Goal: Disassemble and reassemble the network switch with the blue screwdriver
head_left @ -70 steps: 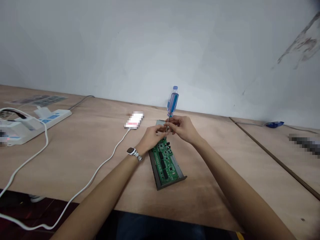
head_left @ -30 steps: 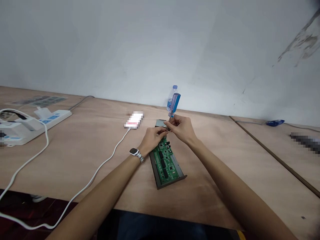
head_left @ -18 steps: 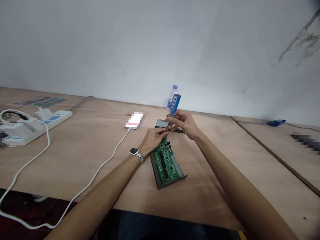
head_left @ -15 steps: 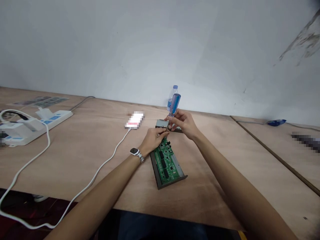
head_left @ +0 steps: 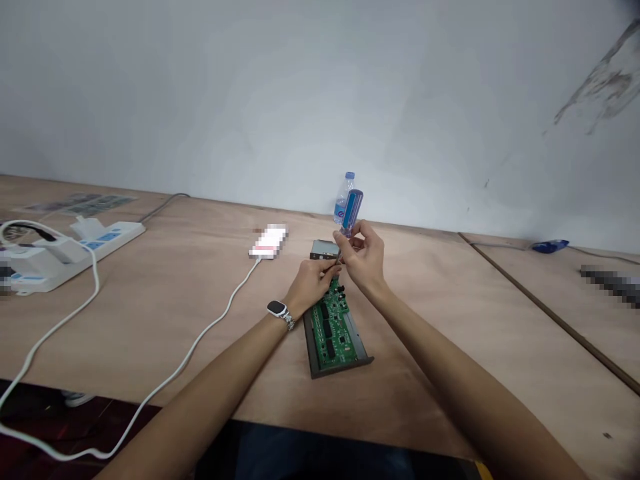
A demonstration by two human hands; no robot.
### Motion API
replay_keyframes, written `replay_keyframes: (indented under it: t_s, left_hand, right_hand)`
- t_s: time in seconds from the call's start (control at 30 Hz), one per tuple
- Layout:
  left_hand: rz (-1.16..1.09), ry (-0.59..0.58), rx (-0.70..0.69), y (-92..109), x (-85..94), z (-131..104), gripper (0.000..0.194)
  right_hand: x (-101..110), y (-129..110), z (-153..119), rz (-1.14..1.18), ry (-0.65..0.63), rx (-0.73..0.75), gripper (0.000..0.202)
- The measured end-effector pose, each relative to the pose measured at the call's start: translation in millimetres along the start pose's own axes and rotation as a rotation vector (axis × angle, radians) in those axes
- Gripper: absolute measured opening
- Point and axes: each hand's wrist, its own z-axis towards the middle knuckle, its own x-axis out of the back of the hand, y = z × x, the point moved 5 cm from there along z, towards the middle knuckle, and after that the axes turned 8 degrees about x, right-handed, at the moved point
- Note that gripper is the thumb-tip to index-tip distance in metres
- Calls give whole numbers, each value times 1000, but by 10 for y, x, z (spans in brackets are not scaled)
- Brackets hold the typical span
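Note:
My right hand (head_left: pixel 365 257) grips a screwdriver (head_left: pixel 352 212) with a blue, translucent handle, held tilted with its shaft pointing down. At the lower end of that shaft, my left hand (head_left: pixel 311 283) has its thumb and fingers pinched together; the tip itself is hidden by them. Below the hands lies a green circuit board (head_left: pixel 336 330) in a dark metal casing, its near end toward me. The left hand and wrist cover part of the board's far left side. Just beyond the fingers sits a grey metal box-shaped part (head_left: pixel 324 249), partly hidden by my hands.
A plastic water bottle (head_left: pixel 343 200) stands by the wall. To the left, a phone (head_left: pixel 270 241) lies on the wooden table (head_left: pixel 210 240), a white cable (head_left: pixel 220 317) running from it. A white power strip (head_left: pixel 120 237) with plugs is at far left. A blue packet (head_left: pixel 550 247) lies right.
My right hand has turned at the wrist, its fingers more curled around the screwdriver. The left hand has shifted slightly right, and the casing has moved a little.

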Motion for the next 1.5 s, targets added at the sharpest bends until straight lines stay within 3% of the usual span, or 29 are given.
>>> replay_keyframes:
  t_s: [0.2,0.37,0.53,0.6,0.7,0.77,0.83,0.97,1.07,1.2,1.33,1.5]
  left_hand:
    - [34,4,-10,16,10,-4,30]
    - [-2,-20,-9,59,-7,0,28]
    - [244,61,-50,254,216,-145,27]
    - [455,44,7,295,335,-271,29]
    - [703,-38,218,254,457,-498,52]
    - [766,-132,316,221,444,-625,59]
    - [806,-184,343,214,392,-677,54]
    - [828,-229,352,202,286,-546,34]
    - [810,-259,312,185,225,-340,29]
    - [811,-281,275,116,136,-128,31]
    - [820,-232,312,31,96,-113,36]
    - [808,-200,368,-12,104,-226,46]
  right_hand:
    - [-4,-26,-48,-23,46,-13,33]
    - [55,111,-130,6,47,-59,34]
    - [116,265,-263,63,20,-32,36]
    - [152,265,-266,67,39,9,35]
    - [213,183,-191,60,71,72,33]
    - [278,109,-121,71,99,82,34]
    - [362,55,-82,55,94,67,36]
    - [589,118,-231,-165,-55,-25,39]
    - [746,273,-502,-501,-270,-84,39]
    - [806,424,-806,-847,-552,-192,32]
    - [718,407,-871,-1027,-661,-250,34]
    - [658,364,-876,-1083,-708,-258,40]
